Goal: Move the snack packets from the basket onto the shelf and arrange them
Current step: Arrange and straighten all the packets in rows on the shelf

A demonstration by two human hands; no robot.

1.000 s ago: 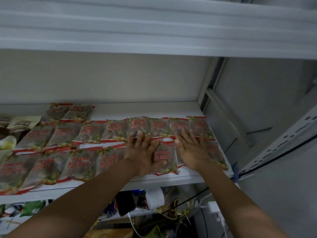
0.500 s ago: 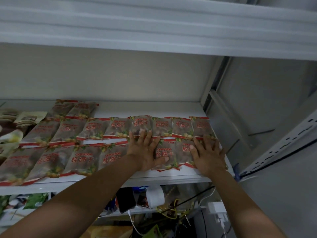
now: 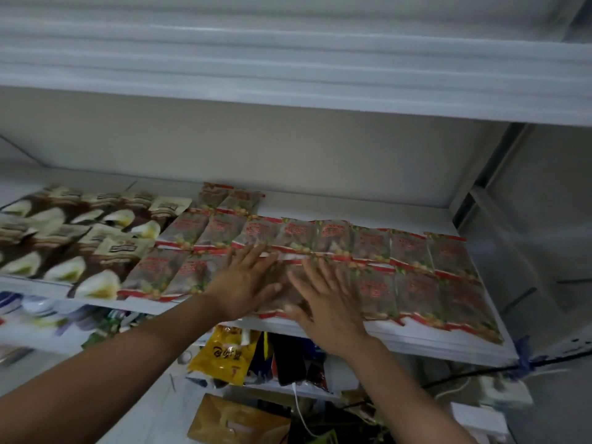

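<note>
Shelf (image 3: 352,208), white, at mid height: the right and centre portions are covered by snack packets (image 3: 371,248), clear-fronted with red trim and red lettering, laid flat in two long rows running left to right, with edges touching or slightly overlapped. Two rear packets (image 3: 230,198) of the same kind are set just behind the back row, near the wall. The front row is carried out to the shelf's front edge. The left portion of the same shelf is filled by brown and cream packets (image 3: 80,238), likewise flat and overlapped; their print is blurred and cannot be read. Left hand (image 3: 246,283): laid palm down on the front row near its middle, fingers straight and spread, tips reaching the seam between the two rows; nothing is gripped. Right hand (image 3: 326,302): laid palm down just beside it, fingers straight and fanned toward the back row, nothing pinched or enclosed. One front-row packet (image 3: 283,277) is seen between the two hands and is touched by both thumbs. Above, the underside of an upper shelf (image 3: 288,75) is shown. At the right end a grey upright post (image 3: 480,177) is fitted. Below the front edge a yellow packet (image 3: 224,354) is stood among darker goods, and a black cable (image 3: 464,376) is run toward the right.
</note>
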